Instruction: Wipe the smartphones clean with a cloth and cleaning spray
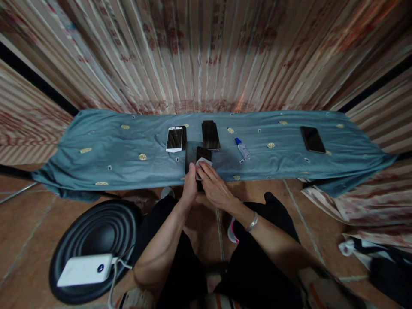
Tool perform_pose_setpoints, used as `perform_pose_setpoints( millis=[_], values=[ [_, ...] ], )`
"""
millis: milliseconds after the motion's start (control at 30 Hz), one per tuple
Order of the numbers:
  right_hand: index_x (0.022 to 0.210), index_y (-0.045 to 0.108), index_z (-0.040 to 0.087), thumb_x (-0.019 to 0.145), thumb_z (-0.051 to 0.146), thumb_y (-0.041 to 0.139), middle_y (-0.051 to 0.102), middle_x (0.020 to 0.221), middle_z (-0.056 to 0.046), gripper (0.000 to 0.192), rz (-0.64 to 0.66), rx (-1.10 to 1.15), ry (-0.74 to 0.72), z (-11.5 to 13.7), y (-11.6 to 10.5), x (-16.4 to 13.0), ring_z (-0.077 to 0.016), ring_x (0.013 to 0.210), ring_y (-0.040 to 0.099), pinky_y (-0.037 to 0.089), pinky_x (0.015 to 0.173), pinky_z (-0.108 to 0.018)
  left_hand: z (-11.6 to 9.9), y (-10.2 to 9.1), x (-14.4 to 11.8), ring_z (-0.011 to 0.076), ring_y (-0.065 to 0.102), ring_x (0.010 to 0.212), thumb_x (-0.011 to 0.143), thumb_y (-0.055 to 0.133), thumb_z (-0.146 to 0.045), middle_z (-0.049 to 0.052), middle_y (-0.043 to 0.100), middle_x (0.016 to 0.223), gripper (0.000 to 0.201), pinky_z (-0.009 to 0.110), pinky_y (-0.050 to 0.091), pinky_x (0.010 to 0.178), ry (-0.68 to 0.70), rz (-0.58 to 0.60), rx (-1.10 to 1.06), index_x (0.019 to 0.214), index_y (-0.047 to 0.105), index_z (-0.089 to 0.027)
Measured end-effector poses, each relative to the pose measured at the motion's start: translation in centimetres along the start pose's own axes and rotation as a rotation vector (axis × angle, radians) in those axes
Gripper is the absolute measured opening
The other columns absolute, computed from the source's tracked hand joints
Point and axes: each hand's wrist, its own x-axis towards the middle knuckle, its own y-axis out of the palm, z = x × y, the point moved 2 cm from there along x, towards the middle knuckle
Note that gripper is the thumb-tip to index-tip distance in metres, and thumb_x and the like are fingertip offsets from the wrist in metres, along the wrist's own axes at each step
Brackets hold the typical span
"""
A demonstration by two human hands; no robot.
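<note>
Black phone [202, 153]: lies at the near edge of the teal cloth [96, 150], its lower end hidden under the hands. A small white wipe [201, 162] rests on its screen.

Right hand [215, 185]: fingers extended and nearly flat, fingertips pressing the wipe against the phone; forearm runs in from lower right, a silver bracelet [252, 222] at the wrist.

Left hand [189, 186]: loosely curled round the phone's left edge, thumb up along it; how tightly it grips cannot be told.

Beyond, on the cloth: white phone [174, 139], dark phone [210, 135], small spray bottle [243, 149], another dark phone [312, 139] well apart to the right.

On the floor, lower left: white power bank [85, 270] on a black ribbed disc [96, 231].
</note>
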Motion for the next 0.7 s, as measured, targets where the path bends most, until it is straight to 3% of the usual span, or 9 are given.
perform_pose_setpoints(
  millis=[167,500,700],
  values=[
    [0.155,0.029,0.013,0.090,0.004,0.035,0.036,0.157,-0.016,0.065,0.000,-0.003,0.010,-0.3,-0.6,0.3,-0.0255,0.150,0.024,0.032,0.121,-0.050,0.0,0.4,-0.2,0.0225,0.058,0.127,0.091,0.046,-0.058,0.008,0.071,0.123,0.053,0.035,0.036,0.115,0.031,0.017,-0.024,0.113,0.071,-0.016],
    [0.152,0.032,0.006,0.096,0.010,0.034,0.037,0.155,-0.021,0.056,-0.002,-0.024,-0.081,1.2,0.5,-0.6,-0.0268,0.152,0.020,0.032,0.120,-0.053,-0.9,-0.6,0.1,0.0228,0.058,0.126,0.093,0.041,-0.061,0.007,0.074,0.115,0.057,0.033,0.040,0.112,0.032,-0.030,0.023,0.111,0.072,-0.016],
    [0.152,0.032,0.009,0.094,0.007,0.034,0.039,0.155,-0.019,0.058,0.012,-0.030,-0.054,0.5,-0.2,-0.3,-0.0256,0.151,0.024,0.033,0.120,-0.051,-0.5,-0.3,0.0,0.0233,0.061,0.121,0.092,0.041,-0.063,0.008,0.075,0.109,0.059,0.035,0.042,0.110,0.038,-0.012,0.070,0.107,0.072,-0.015]
  ],
)
